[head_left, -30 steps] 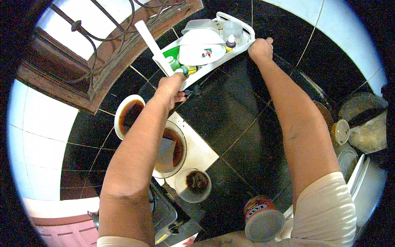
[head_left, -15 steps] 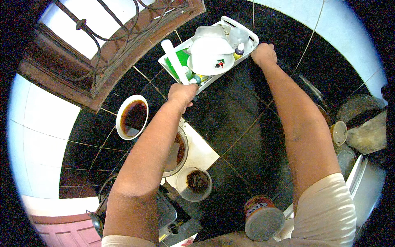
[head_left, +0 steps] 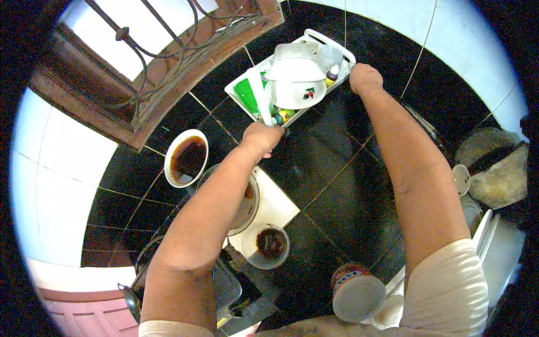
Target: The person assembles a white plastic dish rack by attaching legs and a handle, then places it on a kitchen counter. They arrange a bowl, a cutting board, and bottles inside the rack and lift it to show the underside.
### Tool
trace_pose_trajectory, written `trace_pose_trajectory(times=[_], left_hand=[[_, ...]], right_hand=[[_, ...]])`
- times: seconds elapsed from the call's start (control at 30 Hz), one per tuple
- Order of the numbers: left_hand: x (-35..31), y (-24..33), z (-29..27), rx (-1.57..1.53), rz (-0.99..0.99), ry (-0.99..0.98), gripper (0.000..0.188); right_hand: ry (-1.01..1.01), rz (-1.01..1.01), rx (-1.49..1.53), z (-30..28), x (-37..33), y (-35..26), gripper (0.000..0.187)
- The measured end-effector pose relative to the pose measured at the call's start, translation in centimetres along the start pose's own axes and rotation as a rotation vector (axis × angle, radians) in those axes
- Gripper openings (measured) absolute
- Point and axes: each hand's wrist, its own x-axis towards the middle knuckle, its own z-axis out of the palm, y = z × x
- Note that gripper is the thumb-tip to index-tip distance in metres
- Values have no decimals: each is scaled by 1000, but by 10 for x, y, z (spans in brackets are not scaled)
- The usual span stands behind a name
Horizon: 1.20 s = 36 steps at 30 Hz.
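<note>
Both my hands are at a white plastic tray (head_left: 229, 88) on the far part of a black tiled counter. My left hand (head_left: 263, 137) is closed on its near left end. My right hand (head_left: 366, 78) grips the right end, fingers mostly hidden behind the hand. Stacked in the tray are white bowls (head_left: 295, 92), the lower one with a small red and green decoration, and a clear container (head_left: 292, 51). Beside them are a small bottle (head_left: 332, 76) with a white cap, a green item (head_left: 243, 93), and a long white stick-like piece (head_left: 258, 92) leaning over the near left edge.
A white bowl of brown liquid (head_left: 188, 159) stands left of my left forearm. Partly under that forearm is a round container (head_left: 251, 210) on a pale board (head_left: 281, 196), with a clear tub (head_left: 268, 245) beside it. A lidded jar (head_left: 359, 297) is near me. A window grille (head_left: 137, 48) borders the far left.
The tray and both hands appear slightly lower and further right in the picture. The view itself has shifted a little too. My grip on the tray looks the same.
</note>
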Motion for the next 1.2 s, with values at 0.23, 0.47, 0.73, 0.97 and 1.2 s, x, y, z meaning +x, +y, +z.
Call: trace_pose_trajectory(times=[0.23, 0.47, 0.73, 0.97, 1.2], left_hand=[[-4, -24, -34, -186, 131, -69, 58], [13, -44, -60, -435, 63, -226, 49], [42, -76, -87, -894, -67, -86, 27], [45, -89, -83, -833, -23, -19, 29], [30, -69, -98, -362, -86, 103, 31]], right_hand=[[-72, -2, -15, -29, -39, -14, 17], [-312, -201, -196, -51, -102, -50, 12], [-511, -206, -348, -69, -154, -104, 30], [-409, -190, 303, -71, -146, -131, 19], [105, -70, 412, -58, -93, -139, 56]])
